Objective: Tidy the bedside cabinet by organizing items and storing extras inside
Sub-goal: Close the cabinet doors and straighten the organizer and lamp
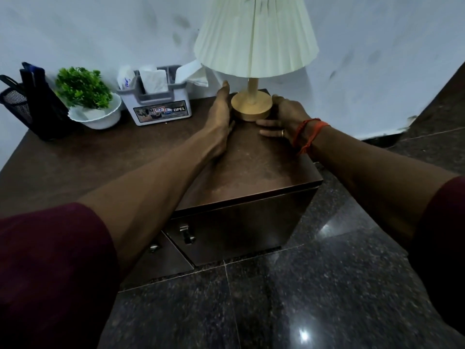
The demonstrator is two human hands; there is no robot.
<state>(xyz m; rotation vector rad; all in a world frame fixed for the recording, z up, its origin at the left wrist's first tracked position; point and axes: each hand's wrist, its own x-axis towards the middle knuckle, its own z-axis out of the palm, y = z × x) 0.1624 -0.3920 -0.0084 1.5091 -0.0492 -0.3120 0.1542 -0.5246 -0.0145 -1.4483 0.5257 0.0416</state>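
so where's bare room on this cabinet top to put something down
Bare: the wide front-left stretch of the cabinet top, before the plant bowl and tissue organizer; also the front-right corner before the lamp base. Crowded along the wall.

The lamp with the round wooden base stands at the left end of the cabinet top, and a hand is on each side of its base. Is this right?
Not fully. The head view shows the lamp at the right end of the cabinet top, not the left. The left hand and the right hand are indeed on each side of its base.
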